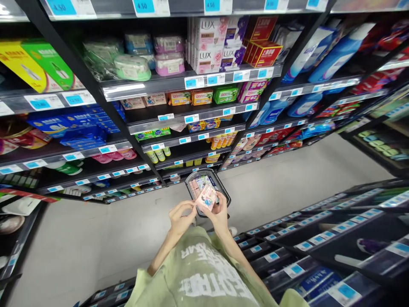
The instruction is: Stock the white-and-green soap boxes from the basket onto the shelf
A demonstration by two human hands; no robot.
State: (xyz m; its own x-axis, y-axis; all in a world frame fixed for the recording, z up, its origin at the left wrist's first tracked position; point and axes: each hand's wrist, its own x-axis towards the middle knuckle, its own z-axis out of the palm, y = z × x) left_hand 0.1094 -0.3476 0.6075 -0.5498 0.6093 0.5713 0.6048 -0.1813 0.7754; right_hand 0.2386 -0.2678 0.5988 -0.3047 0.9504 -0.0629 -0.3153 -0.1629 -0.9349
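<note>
A pale pink soap pack (207,197) with a coloured print is held in front of my body. My right hand (220,213) grips it, thumb at the near edge and fingers along the right side. At its left corner, the fingertips of my left hand (182,216) pinch the edge. Under the pack stands a dark shopping basket (227,197) with several packages in it, partly hidden by my hands. Similar pink soap packs (155,99) lie on the shelf ahead.
Ahead, a tall shelf unit (191,121) holds soaps, boxes and bottles. Blue detergent bottles (335,55) stand to the right, blue packs (84,136) to the left. Another shelf row (319,230) runs close behind on the right. Grey floor (96,238) lies between the rows.
</note>
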